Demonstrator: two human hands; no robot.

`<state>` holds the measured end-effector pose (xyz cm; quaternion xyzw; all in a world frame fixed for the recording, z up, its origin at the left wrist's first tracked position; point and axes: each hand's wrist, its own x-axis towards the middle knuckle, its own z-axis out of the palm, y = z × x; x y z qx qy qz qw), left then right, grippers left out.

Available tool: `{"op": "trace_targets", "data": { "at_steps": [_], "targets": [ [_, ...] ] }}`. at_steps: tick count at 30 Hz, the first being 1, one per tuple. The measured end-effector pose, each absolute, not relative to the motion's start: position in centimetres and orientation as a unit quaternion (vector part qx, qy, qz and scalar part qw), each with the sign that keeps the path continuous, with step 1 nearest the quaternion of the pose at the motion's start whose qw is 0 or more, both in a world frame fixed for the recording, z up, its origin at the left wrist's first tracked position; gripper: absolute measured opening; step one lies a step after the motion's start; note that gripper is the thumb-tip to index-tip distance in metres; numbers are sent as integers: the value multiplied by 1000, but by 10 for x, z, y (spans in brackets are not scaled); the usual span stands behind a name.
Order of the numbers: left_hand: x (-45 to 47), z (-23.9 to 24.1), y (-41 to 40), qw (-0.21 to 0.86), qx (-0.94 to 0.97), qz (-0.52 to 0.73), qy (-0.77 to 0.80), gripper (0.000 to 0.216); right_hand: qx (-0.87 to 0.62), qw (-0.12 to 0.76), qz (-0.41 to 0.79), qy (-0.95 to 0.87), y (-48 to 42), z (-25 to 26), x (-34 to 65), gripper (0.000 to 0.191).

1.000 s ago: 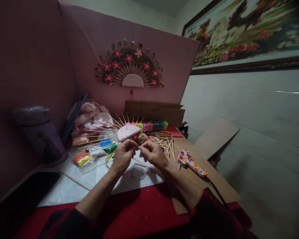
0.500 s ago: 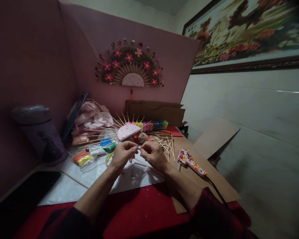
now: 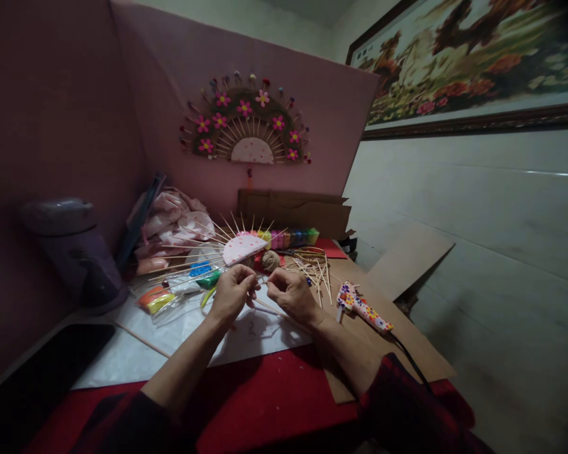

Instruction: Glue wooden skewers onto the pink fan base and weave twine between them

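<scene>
My left hand [image 3: 236, 294] is closed in a pinch above the white sheet [image 3: 193, 343], thumb against fingers. Facing it, a small gap away, my right hand [image 3: 294, 297] pinches too. Whatever sits at the fingertips is too small to name. Just beyond both hands lies a half-round pink dotted piece [image 3: 240, 250] with thin wooden sticks fanning out from it. A ball of twine [image 3: 270, 260] rests behind my right fingers. Loose short sticks [image 3: 322, 276] are scattered to the right of that hand. Packets of coloured clay [image 3: 157, 299] lie left of my left hand.
A flower-patterned glue gun [image 3: 363, 309] with a black cord lies on cardboard [image 3: 397, 353] at right. At left stand a purple flask [image 3: 78, 258] and a dark flat object [image 3: 52, 359]. A decorated fan [image 3: 253, 151] hangs on the pink panel behind. Pink cloth [image 3: 174, 221] is heaped at the back.
My fingertips were nearly touching and are now slightly farther apart, the left hand having shifted a little to the left. Both hands stay pinched. The things on the table have not moved.
</scene>
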<state>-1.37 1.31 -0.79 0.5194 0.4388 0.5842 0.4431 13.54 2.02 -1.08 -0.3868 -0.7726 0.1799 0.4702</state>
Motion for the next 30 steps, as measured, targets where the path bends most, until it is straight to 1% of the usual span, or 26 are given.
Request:
{"op": "trace_targets", "data": {
  "at_steps": [2,7,12,17,22,25,30],
  "targets": [
    [-13,-8,13,446,522,585,433,25,-389,473,190,-767,21,-11,136,14],
    [-13,-10,14,493,478,605,403,45,-387,481,203,-760,21,-11,136,16],
    [-14,-13,14,546,507,547,381,33,-380,467,233,-764,20,-11,136,14],
    [-15,-5,11,532,542,527,383,24,-362,458,238,-776,20,-11,137,15],
    [-12,1,7,532,511,542,403,18,-360,459,268,-767,21,-11,137,12],
    [-11,2,6,539,488,549,412,18,-356,470,313,-745,22,-10,137,13],
    [-14,0,8,556,475,558,392,28,-351,490,398,-692,22,-8,135,14]
  ]
}}
